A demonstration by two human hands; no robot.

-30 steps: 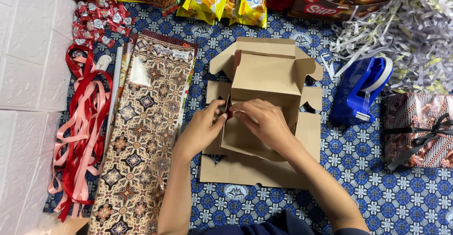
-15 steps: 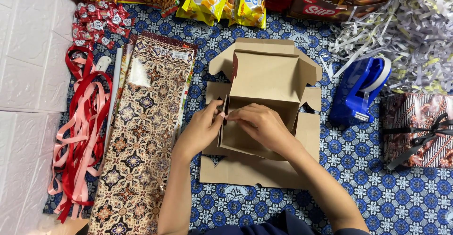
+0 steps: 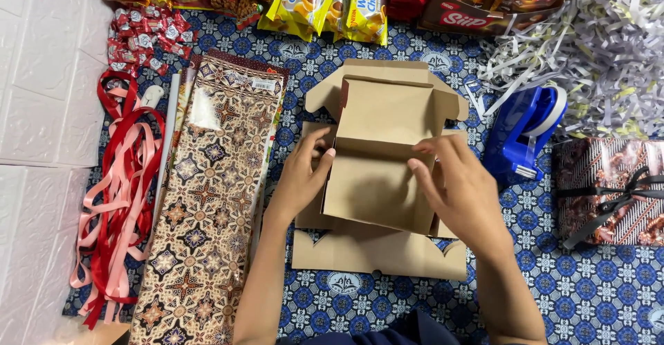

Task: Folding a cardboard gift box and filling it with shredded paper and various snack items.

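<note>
Looking down, I see a brown cardboard box (image 3: 377,179), half folded, lying on a blue patterned cloth (image 3: 588,289). My left hand (image 3: 304,179) presses against the box's left side wall, fingers curled at its edge. My right hand (image 3: 463,193) rests on the right side wall, fingertips over the inner panel. Left of the box lies a long roll of brown batik wrapping paper (image 3: 207,200), and beside that a tangle of red and pink ribbons (image 3: 117,200). A blue tape dispenser (image 3: 522,137) stands just right of the box, near a wrapped gift with a black ribbon (image 3: 612,189). Snack packets (image 3: 325,2) and shredded paper (image 3: 609,40) lie along the top.
</note>
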